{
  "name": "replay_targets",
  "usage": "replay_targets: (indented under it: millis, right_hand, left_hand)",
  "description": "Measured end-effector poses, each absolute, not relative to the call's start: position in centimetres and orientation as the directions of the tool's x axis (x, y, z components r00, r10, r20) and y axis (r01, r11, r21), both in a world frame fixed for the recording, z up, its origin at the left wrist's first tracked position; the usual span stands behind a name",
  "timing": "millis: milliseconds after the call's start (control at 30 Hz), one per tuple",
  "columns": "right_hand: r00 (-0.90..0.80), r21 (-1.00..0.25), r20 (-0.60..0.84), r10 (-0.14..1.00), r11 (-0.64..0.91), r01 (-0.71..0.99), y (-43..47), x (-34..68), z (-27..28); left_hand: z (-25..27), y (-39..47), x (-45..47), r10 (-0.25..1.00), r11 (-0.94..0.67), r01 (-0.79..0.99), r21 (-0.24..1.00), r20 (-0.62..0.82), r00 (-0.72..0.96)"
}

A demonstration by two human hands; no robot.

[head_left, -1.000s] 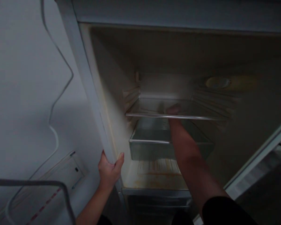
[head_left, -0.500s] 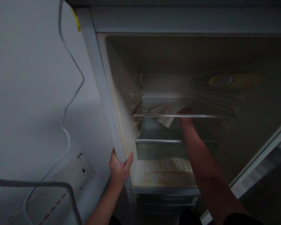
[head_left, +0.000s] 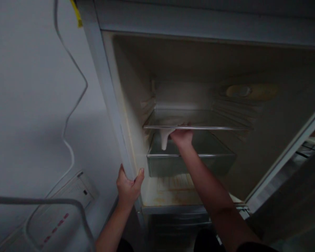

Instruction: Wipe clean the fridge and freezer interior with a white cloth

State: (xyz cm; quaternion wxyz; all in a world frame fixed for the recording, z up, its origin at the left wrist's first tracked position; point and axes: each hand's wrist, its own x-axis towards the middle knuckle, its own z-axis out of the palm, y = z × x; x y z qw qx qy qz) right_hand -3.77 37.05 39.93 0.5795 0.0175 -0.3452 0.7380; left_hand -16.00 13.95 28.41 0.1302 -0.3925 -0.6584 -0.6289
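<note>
My left hand (head_left: 129, 185) is wrapped around the front left edge of the open fridge (head_left: 114, 101), thumb on the inner side. With my right hand (head_left: 183, 137) I hold a white cloth (head_left: 164, 139) inside the fridge, just under the upper glass shelf (head_left: 199, 118). The shelf's front rim crosses over my fingers, which show dimly through the glass. One end of the cloth hangs down left of the hand. Beneath it is the lower glass shelf (head_left: 212, 144), on top of a clear drawer (head_left: 162, 167).
Brown stains mark the fridge floor (head_left: 162, 200). A yellowish lamp cover (head_left: 264, 91) sits on the right inner wall. The open door (head_left: 286, 155) stands at right. At left, a grey cable (head_left: 70, 117) hangs before the white wall, above a pale panel (head_left: 76, 196).
My right hand has moved left under the upper shelf, taking the cloth with it. My left hand keeps its hold on the fridge edge. The view has shifted slightly.
</note>
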Motion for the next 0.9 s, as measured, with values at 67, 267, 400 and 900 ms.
replay_targets:
  millis: [67, 267, 400, 900]
  right_hand:
    - [-0.431, -0.453, 0.475, 0.767, -0.206, -0.867, 34.7, -5.1, 39.8]
    - [-0.301, -0.328, 0.402, 0.865, -0.171, -0.929, 35.6, 1.5, 39.7]
    - [-0.085, -0.195, 0.321, 0.943, -0.022, -0.980, 37.6, 9.0, 39.6]
    - [-0.507, -0.701, 0.713, 0.484, 0.502, -0.506, 22.6, -4.3, 32.4]
  left_hand:
    - [28.5, 14.0, -16.1, 0.351, -0.106, 0.685, 0.721, 0.672, -0.652]
    - [28.6, 14.0, -15.9, 0.357, -0.130, 0.677, 0.725, 0.671, -0.650]
    - [28.1, 14.1, -16.0, 0.353, -0.142, 0.676, 0.723, 0.675, -0.647]
    - [28.5, 14.1, -15.9, 0.352, -0.185, 0.671, 0.718, 0.686, -0.637]
